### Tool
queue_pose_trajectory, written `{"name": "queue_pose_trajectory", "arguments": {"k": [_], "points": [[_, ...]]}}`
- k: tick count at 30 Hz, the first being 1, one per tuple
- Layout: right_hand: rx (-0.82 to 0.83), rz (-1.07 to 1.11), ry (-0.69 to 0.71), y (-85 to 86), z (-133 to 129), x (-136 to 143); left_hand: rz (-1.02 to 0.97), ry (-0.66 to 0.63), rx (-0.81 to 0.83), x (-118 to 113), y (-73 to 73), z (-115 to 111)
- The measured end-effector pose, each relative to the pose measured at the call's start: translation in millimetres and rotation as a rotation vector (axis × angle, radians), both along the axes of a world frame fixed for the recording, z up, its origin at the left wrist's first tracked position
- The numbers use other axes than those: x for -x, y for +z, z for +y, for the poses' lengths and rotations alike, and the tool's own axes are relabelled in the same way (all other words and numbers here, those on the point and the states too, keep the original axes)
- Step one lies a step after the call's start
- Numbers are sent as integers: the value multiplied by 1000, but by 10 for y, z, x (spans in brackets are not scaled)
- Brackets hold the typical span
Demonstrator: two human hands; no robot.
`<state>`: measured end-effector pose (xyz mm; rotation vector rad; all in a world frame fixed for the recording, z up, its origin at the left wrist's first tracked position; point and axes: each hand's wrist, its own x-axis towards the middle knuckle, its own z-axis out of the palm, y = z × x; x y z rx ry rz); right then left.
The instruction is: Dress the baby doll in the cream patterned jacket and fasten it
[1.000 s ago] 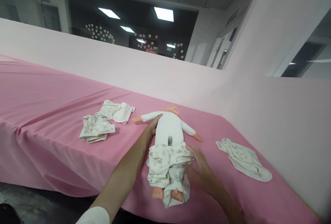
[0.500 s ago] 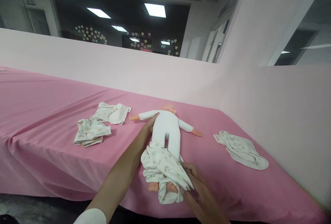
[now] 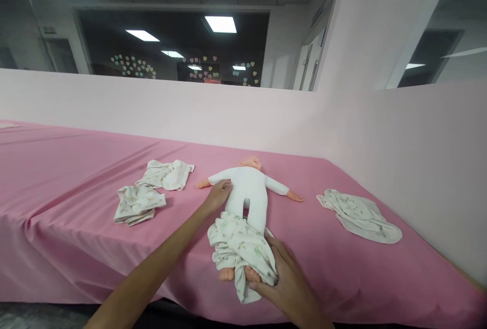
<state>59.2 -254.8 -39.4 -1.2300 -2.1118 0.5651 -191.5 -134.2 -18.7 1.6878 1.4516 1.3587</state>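
Note:
A baby doll [image 3: 247,187] in white lies on its back, arms spread, its feet toward me. Around its lower legs is bunched a white printed baby garment [image 3: 243,248], with the bare feet showing at the bottom. My right hand [image 3: 285,281] is closed on the garment's right side, thumb near one foot. Beside the doll's waist, my left hand [image 3: 219,194] rests with fingers extended against its side, holding nothing that I can see.
Folded printed baby clothes [image 3: 139,205] lie left of the doll, with another printed garment [image 3: 165,174] behind them. A flat printed cloth [image 3: 361,216] lies to the right. The pink-covered table [image 3: 76,177] meets a white wall [image 3: 190,116] with windows.
My left hand has slid down from the doll's upper side toward its waist. My right hand has taken a fuller grip on the garment, whose raised corner now lies lower.

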Motion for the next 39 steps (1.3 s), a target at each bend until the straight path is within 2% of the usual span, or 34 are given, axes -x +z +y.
{"name": "queue_pose_trajectory", "arguments": {"k": [2, 6, 9, 12, 14, 19, 23, 24, 26, 31, 35, 37, 39], "points": [[-62, -27, 9, -7, -9, 7, 53, -42, -26, 70, -72, -271], [-98, -17, -14, -82, -10, 27, 234, -302, -16, 221, -350, -953], [-55, 45, -38, -141, -28, 47, 318, -308, 61, 231, -502, -1253], [45, 199, -57, -175, -70, 106, 362, -217, 49, 89, -538, -1365], [180, 383, -67, -166, -110, 168, 325, -158, 6, -61, -518, -1401], [503, 826, -82, -26, -232, 288, -46, -68, 118, -408, -458, -1467], [604, 899, -152, 60, -301, 206, -290, -6, 133, -423, -413, -1504], [621, 876, -156, 76, -307, 154, -315, -31, 137, -370, -393, -1518], [649, 812, -109, 124, -301, 23, -336, -175, 190, -207, -336, -1557], [736, 658, 315, 377, -247, -339, -377, -736, 407, 276, -83, -1657], [743, 444, 349, 603, -260, -517, -262, -1141, 511, 473, 255, -1636], [711, 326, 354, 725, -285, -556, -157, -1186, 518, 497, 455, -1614], [656, 160, 355, 861, -304, -575, -86, -1107, 484, 486, 656, -1605]]}}
